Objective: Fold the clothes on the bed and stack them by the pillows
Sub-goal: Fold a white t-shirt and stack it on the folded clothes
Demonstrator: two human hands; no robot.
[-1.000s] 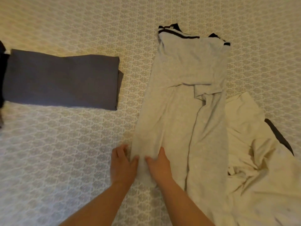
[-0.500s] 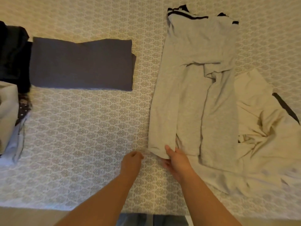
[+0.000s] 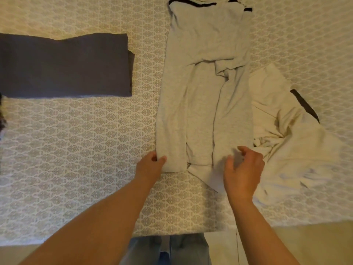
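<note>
My left hand (image 3: 150,166) pinched the near left corner of the grey top (image 3: 206,88), thumb over the hem, fingers curled under it. My right hand (image 3: 243,169) hovered over the near right part of the hem, fingers loosely curled and apart; blurred, so I couldn't tell if it touched cloth. The grey top lay lengthwise on the bed (image 3: 86,150), collar far, sides already folded in to a long strip, so I judged it about half folded; the crosswise fold was not yet done. A dark garment (image 3: 65,66) sat folded at far left, well apart. A cream garment (image 3: 286,131) lay crumpled just right of the top, touching it, unfolded. No pillows in view, so stacking looked left to do. Task roughly midway.
</note>
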